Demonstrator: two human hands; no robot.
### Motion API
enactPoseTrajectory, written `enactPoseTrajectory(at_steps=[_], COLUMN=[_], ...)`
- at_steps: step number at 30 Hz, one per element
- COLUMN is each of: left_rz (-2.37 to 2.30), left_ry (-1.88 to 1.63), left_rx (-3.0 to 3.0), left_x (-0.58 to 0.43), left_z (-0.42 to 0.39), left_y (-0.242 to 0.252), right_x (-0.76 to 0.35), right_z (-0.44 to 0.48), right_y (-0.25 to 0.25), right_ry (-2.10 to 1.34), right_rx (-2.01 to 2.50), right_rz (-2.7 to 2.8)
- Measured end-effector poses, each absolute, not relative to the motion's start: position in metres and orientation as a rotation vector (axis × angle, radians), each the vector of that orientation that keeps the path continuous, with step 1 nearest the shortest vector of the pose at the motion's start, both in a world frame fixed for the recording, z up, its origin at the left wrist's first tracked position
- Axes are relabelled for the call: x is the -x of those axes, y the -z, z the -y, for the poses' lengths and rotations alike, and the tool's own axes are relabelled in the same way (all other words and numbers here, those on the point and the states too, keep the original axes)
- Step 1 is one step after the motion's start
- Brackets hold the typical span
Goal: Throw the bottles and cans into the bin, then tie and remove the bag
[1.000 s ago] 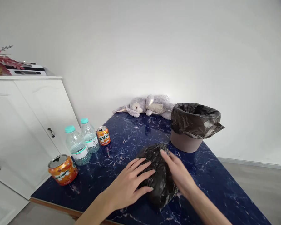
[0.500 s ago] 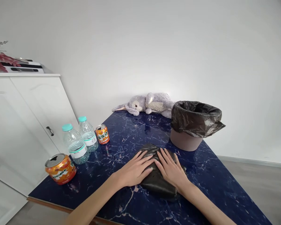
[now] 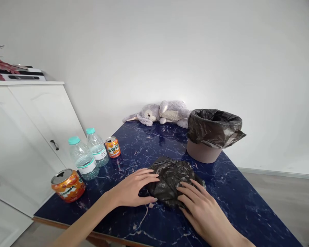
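Nearer than the bin, the black bag is probably best pressed evenly by left hand and right hand, spread apart against it.

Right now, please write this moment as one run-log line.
crumpled black plastic bag: on blue marbled tabletop; left hand: at left side; right hand: at right side

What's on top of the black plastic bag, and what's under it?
The left hand and right hand partly overlap the bag. Marbled tabletop surrounds it; whatever lies directly beneath is covered and can't be seen.
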State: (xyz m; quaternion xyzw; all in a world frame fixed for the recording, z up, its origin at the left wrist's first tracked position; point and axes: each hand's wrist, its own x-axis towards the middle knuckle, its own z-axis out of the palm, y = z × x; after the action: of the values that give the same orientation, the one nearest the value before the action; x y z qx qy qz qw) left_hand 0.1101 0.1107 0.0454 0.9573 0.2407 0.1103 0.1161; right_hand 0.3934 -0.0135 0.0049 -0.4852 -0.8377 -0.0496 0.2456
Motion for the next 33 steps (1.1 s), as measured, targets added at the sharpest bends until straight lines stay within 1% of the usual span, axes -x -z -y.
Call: enactPoseTrajectory(at_steps=[2,7,9,11,12,14,17,19,22,25,27,28,31,33], left_rz=[-0.693,-0.663,-0.701,-0.775,-0.819,-0.916,-1.04,-1.092,-1.231,-1.328,-1.242,-1.157,-0.913,-0.875], left_ry=[-0.358,-0.515,-0.505,-0.451,-0.411,-0.342,-0.308,-0.318,-0.387,-0.612,-0.76,-0.771,-0.534,-0.391], left_rx=[-2.796,-2.733,-2.662,-2.609,-2.6,-2.601,-2.61,-2.627,-2.663,-2.787,-2.938,-3.009,-3.082,-3.043], left_x=[-0.114,-0.124,-0.131,-0.141,-0.147,-0.161,-0.18,-0.189,-0.198,-0.204,-0.205,-0.203,-0.193,-0.183], left_z=[-0.113,-0.113,-0.11,-0.11,-0.112,-0.12,-0.14,-0.151,-0.156,-0.149,-0.145,-0.145,-0.155,-0.166], left_y=[-0.042,-0.034,-0.035,-0.037,-0.038,-0.04,-0.038,-0.035,-0.034,-0.034,-0.03,-0.026,-0.006,0.008], right_x=[-0.396,-0.409,-0.42,-0.432,-0.437,-0.44,-0.426,-0.408,-0.381,-0.364,-0.359,-0.358,-0.359,-0.361], right_z=[0.013,0.03,0.033,0.028,0.023,0.012,-0.003,-0.009,-0.019,-0.033,-0.043,-0.048,-0.058,-0.062], right_y=[-0.011,-0.035,-0.032,-0.022,-0.016,-0.008,-0.01,-0.016,-0.016,-0.004,0.005,0.009,0.019,0.024], right_ry=[-0.016,-0.619,-0.704,-0.656,-0.576,-0.284,0.245,0.417,0.457,0.387,0.301,0.257,0.123,0.047], right_rx=[1.357,1.535,1.599,1.69,1.739,1.792,1.653,1.54,1.575,1.755,1.832,1.84,1.818,1.815], right_rz=[2.2,1.84,1.75,1.702,1.679,1.63,1.657,1.811,1.997,2.049,2.084,2.109,2.176,2.177])
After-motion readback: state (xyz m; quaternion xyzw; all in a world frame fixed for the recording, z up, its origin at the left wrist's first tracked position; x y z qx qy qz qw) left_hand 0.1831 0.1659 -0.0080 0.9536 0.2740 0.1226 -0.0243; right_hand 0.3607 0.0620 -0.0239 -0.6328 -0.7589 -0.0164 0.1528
